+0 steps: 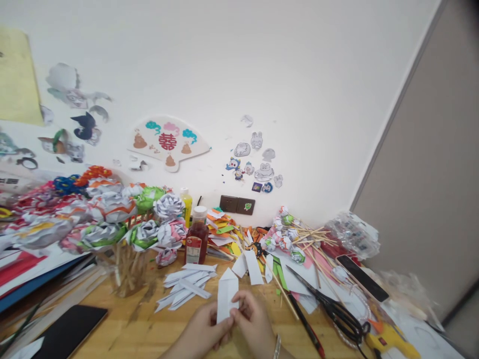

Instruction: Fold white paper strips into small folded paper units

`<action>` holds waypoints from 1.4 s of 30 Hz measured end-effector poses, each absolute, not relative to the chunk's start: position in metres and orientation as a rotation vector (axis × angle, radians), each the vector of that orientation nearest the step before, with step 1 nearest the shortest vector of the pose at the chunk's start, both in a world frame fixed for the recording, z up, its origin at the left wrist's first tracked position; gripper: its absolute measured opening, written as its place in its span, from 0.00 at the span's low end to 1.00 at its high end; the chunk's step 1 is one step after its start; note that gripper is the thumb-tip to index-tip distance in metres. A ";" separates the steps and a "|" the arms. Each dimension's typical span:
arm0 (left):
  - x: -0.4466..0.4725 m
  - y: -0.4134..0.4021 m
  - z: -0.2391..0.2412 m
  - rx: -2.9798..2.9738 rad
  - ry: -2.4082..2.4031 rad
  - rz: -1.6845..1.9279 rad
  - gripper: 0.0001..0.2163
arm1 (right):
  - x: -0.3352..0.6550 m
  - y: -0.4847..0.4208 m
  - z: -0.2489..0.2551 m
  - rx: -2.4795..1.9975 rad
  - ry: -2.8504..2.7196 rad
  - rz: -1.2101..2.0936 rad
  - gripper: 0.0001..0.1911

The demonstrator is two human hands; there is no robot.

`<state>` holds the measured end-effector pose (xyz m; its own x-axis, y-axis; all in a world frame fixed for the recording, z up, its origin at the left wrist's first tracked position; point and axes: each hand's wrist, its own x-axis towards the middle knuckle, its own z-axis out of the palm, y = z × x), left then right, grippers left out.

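Between both hands stands a folded strip of white paper (227,294) with a pointed top end. My left hand (209,321) grips its lower left part, the thumb laid across the bottom. My right hand (251,316) pinches its right edge with thumb and fingertips. Just beyond the left hand lies a loose pile of folded white paper strips (187,284). More white paper pieces (254,267) lie past the right hand. The fingers behind the strip are partly hidden.
Paper flowers (108,234) fill a container at left, beside a red-brown bottle (196,237). A black phone (71,331) lies front left. To the right are black scissors (329,301), a pen (309,326), a yellow glue gun (391,341), another phone (362,278) and wooden sticks (312,234).
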<state>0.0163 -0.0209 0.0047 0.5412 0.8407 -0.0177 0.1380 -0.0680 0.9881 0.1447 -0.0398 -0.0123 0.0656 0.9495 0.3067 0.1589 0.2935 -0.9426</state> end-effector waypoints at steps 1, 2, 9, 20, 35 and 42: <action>0.016 -0.021 0.005 1.549 0.862 0.715 0.14 | 0.145 -0.040 -0.012 -1.119 -1.384 0.839 0.08; 0.016 -0.021 0.004 1.543 0.859 0.710 0.15 | 0.145 -0.040 -0.012 -1.115 -1.385 0.837 0.08; 0.015 -0.018 0.001 1.536 0.855 0.700 0.17 | 0.146 -0.040 -0.015 -1.041 -1.419 0.912 0.09; 0.015 -0.021 0.007 1.562 0.909 0.771 0.11 | 0.145 -0.036 -0.007 -0.990 -1.307 0.929 0.15; 0.003 -0.007 0.002 1.804 1.143 1.043 0.04 | 0.161 -0.042 0.003 -1.160 -1.458 0.316 0.21; -0.003 -0.008 0.014 1.721 1.136 1.245 0.06 | 0.160 -0.041 0.008 -1.203 -1.487 0.239 0.02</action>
<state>-0.0034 -0.0076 0.0139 0.1464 0.9331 0.3283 0.2421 -0.3556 0.9027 0.1600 -0.0406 0.0084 0.1768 0.7657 0.6185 0.5336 0.4535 -0.7139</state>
